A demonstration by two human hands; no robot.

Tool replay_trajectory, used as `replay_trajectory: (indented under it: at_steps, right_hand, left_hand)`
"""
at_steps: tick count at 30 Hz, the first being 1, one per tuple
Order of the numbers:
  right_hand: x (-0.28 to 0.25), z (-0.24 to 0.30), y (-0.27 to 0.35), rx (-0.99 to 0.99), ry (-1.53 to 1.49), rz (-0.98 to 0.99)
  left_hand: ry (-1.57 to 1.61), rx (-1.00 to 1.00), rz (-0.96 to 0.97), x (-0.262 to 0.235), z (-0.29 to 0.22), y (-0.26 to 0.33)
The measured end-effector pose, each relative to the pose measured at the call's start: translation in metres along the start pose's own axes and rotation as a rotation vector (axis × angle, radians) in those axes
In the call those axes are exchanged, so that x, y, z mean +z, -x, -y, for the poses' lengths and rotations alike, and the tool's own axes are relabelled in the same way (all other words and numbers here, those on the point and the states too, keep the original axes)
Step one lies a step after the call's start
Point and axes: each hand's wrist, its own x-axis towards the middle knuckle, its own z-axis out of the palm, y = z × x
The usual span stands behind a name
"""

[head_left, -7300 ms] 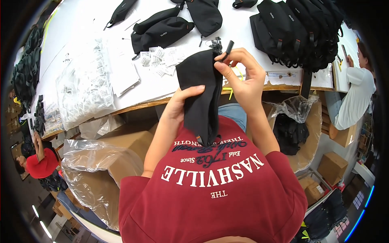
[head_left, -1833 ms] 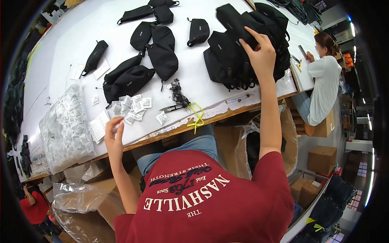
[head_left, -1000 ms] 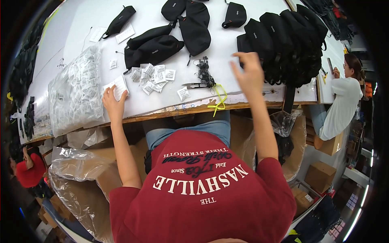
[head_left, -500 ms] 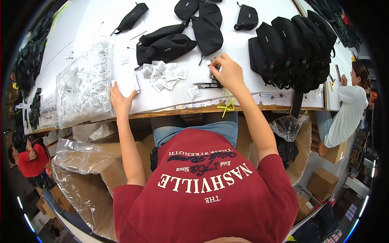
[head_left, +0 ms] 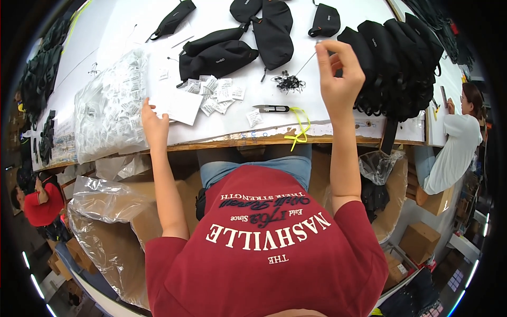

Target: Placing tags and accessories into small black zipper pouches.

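My right hand (head_left: 342,79) is raised above the table beside the black pouches, with thumb and forefinger pinched on a thin dark cord (head_left: 305,64). The cord slants down toward a small tangled heap of black cords (head_left: 289,82). My left hand (head_left: 156,127) rests with its fingers apart at the left edge of some white cards (head_left: 182,105); the top card lies askew. Small white packets (head_left: 215,94) are piled right of the cards. Thread snips (head_left: 272,109) with a yellow-green cord (head_left: 302,127) lie in front of the black heap.
A clear bag full of white packets (head_left: 111,105) stands left of my left hand. Black pouches (head_left: 219,59) lie across the far table, and more are stacked in a row (head_left: 393,68) at right. A person in a white top (head_left: 454,137) sits at the right.
My right hand has lifted away from the black heap to the right, drawing a cord with it. The top white card has shifted right, and my left hand's fingers have curled a little.
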Motion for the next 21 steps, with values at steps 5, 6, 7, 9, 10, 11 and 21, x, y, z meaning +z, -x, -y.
replay_trajectory:
  at_steps: [5, 6, 7, 9, 10, 11, 21]
  right_hand:
    - [-0.003, -0.003, -0.01, 0.053, 0.218, 0.284]
    - [-0.001, -0.001, -0.008, 0.049, 0.149, 0.179]
    - [-0.001, 0.004, -0.008, 0.044, 0.147, 0.181]
    - [-0.006, 0.014, -0.011, 0.03, 0.078, 0.039]
    - [-0.008, 0.014, -0.014, 0.035, 0.181, 0.179]
    - [-0.006, 0.013, -0.013, 0.04, 0.183, 0.178]
    - [-0.005, 0.027, 0.01, 0.554, -0.948, 0.35]
  left_hand:
    - [0.055, -0.049, 0.02, 0.014, -0.005, -0.001]
    - [0.057, -0.047, 0.024, 0.016, -0.008, 0.002]
    - [-0.026, 0.082, -0.012, 0.018, -0.009, 0.007]
    - [-0.108, 0.206, -0.05, 0.021, -0.014, 0.009]
    - [-0.134, 0.226, 0.001, 0.02, -0.017, 0.007]
    - [-0.16, 0.247, 0.052, 0.019, -0.018, 0.006]
    - [0.485, -0.021, 0.4, -0.023, -0.057, 0.023]
